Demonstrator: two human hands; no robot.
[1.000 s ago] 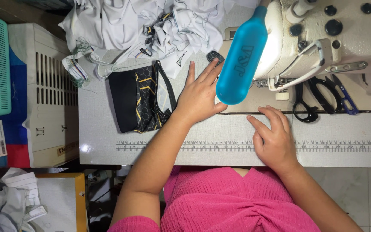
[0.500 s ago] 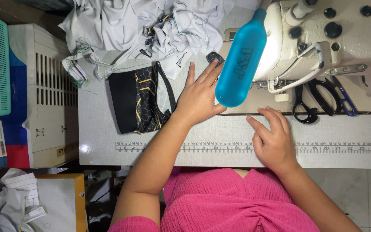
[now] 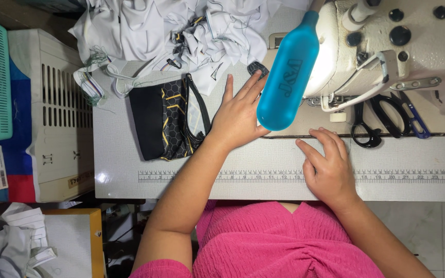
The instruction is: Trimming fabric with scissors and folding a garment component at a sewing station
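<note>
Black fabric piece [image 3: 168,121] is kept at centre-left — just beside the flat, open left hand [image 3: 238,116]; the right hand [image 3: 328,167], fingers spread, grasps nothing.

sewing machine [image 3: 413,46]: cut off top/right | blue bottle [image 3: 287,77]: hides needle area

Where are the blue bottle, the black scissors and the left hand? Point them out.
blue bottle [image 3: 287,77], head view, mid-body.
black scissors [image 3: 366,135], head view, handle loop.
left hand [image 3: 238,117], head view, back of hand.
</note>
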